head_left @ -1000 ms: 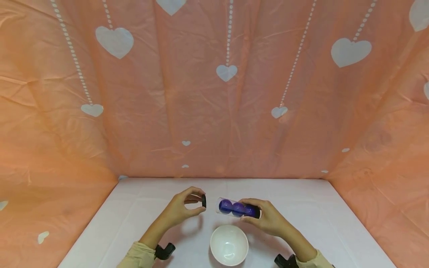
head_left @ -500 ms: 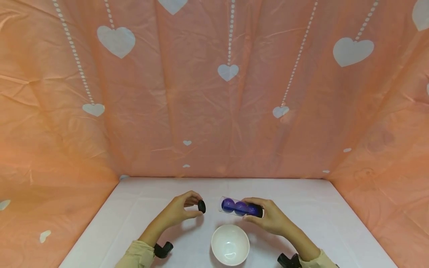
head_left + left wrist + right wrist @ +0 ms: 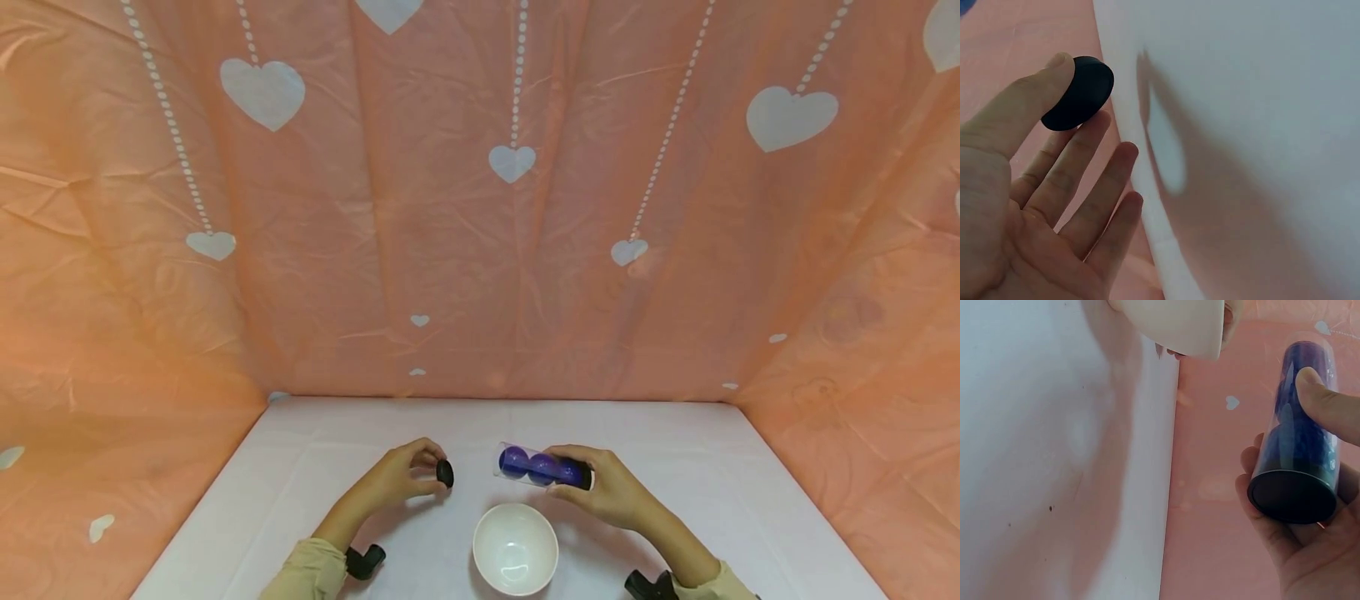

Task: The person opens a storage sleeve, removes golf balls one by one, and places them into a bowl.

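Note:
My left hand (image 3: 405, 476) pinches a round black cap (image 3: 1082, 94) between thumb and fingertips, its other fingers loosely spread in the left wrist view. My right hand (image 3: 603, 487) grips a clear plastic tube (image 3: 1300, 425) around its black-bottomed end. Purple-blue balls (image 3: 528, 464) sit in a row inside the tube, which lies nearly level with its uncapped end pointing left, toward the cap. A gap separates cap and tube. Below and between the hands stands a white bowl (image 3: 515, 550), with nothing visible inside it.
The bowl stands on a white table (image 3: 315, 433) near its front edge. An orange sheet (image 3: 465, 275) printed with pale hearts hangs behind and at both sides. Each wrist wears a black camera mount (image 3: 365, 562).
My left hand has moved slightly left and down with the cap, and the cap has turned to show its flat face. The right hand has shifted slightly right with the tube.

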Demonstrator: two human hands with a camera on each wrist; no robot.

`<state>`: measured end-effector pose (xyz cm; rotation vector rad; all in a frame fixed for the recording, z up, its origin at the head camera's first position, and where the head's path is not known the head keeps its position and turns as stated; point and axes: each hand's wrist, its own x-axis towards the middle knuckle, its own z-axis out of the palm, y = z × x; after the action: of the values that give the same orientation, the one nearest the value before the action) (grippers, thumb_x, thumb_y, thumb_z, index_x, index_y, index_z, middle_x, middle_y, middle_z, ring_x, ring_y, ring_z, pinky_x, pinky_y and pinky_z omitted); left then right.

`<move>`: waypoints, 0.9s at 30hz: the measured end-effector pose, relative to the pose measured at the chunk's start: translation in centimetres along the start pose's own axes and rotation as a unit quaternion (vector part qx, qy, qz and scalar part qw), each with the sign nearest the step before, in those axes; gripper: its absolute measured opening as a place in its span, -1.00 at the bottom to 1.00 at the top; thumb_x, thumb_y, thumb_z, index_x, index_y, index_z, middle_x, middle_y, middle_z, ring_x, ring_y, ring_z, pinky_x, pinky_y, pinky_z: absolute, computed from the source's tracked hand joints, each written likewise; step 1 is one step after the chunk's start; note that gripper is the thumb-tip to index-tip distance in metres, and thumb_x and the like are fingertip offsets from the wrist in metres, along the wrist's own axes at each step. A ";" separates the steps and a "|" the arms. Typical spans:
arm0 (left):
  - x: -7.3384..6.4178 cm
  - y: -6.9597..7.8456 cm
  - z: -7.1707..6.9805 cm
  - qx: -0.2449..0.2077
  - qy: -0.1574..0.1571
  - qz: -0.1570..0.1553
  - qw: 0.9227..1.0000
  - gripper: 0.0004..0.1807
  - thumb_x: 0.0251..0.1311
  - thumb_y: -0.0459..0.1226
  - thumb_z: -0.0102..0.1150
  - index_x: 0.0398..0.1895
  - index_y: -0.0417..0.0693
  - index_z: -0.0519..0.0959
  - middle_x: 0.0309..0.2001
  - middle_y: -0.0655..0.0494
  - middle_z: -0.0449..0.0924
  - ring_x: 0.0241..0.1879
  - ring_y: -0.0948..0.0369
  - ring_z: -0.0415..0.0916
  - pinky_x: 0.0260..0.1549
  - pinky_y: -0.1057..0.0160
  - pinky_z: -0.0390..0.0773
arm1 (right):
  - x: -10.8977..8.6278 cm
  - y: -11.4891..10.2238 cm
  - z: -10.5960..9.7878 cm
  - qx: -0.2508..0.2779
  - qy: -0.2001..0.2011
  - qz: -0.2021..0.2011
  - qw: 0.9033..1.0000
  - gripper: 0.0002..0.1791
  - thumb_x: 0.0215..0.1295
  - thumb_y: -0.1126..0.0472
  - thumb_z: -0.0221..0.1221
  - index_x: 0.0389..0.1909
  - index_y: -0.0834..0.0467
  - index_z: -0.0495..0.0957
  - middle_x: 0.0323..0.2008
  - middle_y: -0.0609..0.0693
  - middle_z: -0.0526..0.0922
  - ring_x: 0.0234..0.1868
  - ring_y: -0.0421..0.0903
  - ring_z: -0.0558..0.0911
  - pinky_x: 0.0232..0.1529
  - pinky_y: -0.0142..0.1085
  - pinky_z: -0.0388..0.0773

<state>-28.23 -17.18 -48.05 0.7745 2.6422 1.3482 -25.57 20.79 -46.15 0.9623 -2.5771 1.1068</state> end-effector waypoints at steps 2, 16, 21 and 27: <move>0.0 -0.2 0.0 0.010 -0.003 0.003 1.000 -0.58 0.24 -0.24 0.59 0.08 -0.08 0.62 -0.01 0.08 0.77 0.15 -0.08 0.70 0.29 -0.29 0.56 | 0.0 0.0 0.0 0.001 -0.001 0.001 1.000 -0.55 0.33 0.04 0.51 0.20 0.02 0.71 0.10 -0.06 0.79 0.06 -0.22 0.71 0.16 -0.25 0.70; -0.4 -0.6 0.0 0.076 0.006 0.001 0.997 -0.56 0.16 -0.20 0.64 0.03 -0.07 0.64 -0.01 0.12 0.73 0.10 -0.03 0.68 0.23 -0.12 0.64 | -0.2 0.0 -0.1 -0.006 -0.001 0.003 1.000 -0.55 0.33 0.06 0.52 0.20 0.04 0.71 0.10 -0.04 0.79 0.07 -0.22 0.71 0.17 -0.25 0.70; -0.7 -0.5 -0.1 0.101 0.008 -0.016 0.995 -0.58 0.14 -0.20 0.65 -0.01 -0.07 0.65 0.01 0.08 0.71 0.14 -0.08 0.64 0.25 -0.20 0.60 | -0.3 -0.1 -0.1 -0.009 0.000 0.002 1.000 -0.54 0.31 0.09 0.53 0.19 0.06 0.71 0.10 -0.03 0.79 0.08 -0.20 0.71 0.18 -0.24 0.70; -1.1 -0.3 -0.1 0.131 0.017 -0.029 0.991 -0.57 0.08 -0.19 0.68 -0.06 -0.06 0.65 0.06 -0.02 0.69 0.22 -0.21 0.57 0.31 -0.32 0.51 | -0.4 0.0 -0.1 -0.011 0.006 -0.008 1.000 -0.55 0.32 0.06 0.52 0.19 0.06 0.71 0.09 -0.03 0.80 0.07 -0.21 0.71 0.17 -0.25 0.71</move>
<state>-27.40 -17.91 -48.45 0.6980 2.8824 1.0227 -25.22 21.07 -46.21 0.9659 -2.5629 1.0759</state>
